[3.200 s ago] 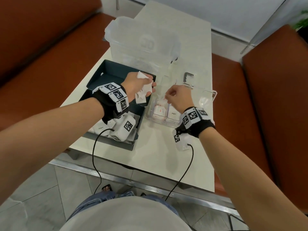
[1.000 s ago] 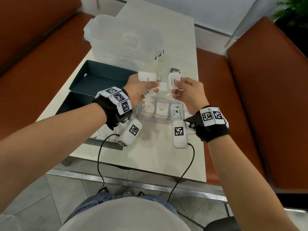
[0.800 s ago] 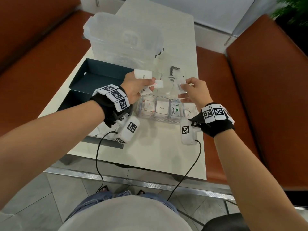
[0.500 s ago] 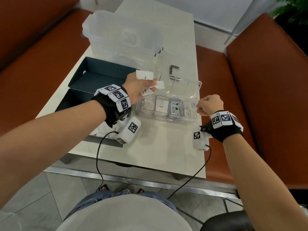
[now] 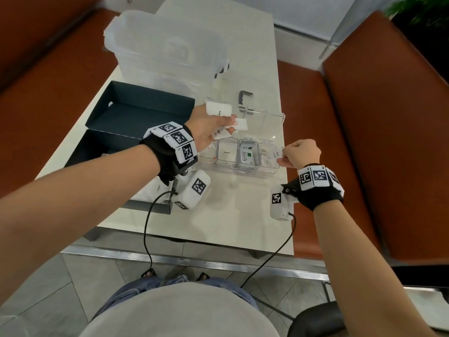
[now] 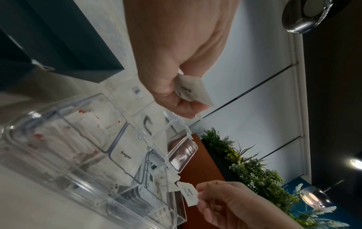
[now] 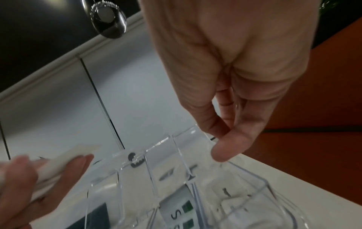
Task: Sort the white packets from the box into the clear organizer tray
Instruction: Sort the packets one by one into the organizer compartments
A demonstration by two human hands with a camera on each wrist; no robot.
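The clear organizer tray (image 5: 272,173) sits mid-table with its lid tilted up behind it. Its compartments hold white packets, among them a Sugar packet (image 5: 226,152) and a Stevia packet (image 5: 247,155). My left hand (image 5: 224,122) hovers over the tray's left end and grips several white packets (image 5: 218,110), which also show in the left wrist view (image 6: 192,91). My right hand (image 5: 283,156) pinches one small white packet (image 5: 275,154) at the rightmost compartment; that packet (image 6: 189,194) shows clearly in the left wrist view. The dark box (image 5: 97,154) stands left with more packets (image 5: 158,189) inside.
A second dark box half (image 5: 136,110) lies behind the first. A large translucent bin (image 5: 165,49) stands at the table's far end. A black bent metal piece (image 5: 244,97) lies behind the tray. Brown benches (image 5: 388,142) flank the table; its right edge is close to the tray.
My right hand carried its packet from above the tray's middle down and right to the rightmost compartment. The left hand stayed over the tray's left end, still holding packets.
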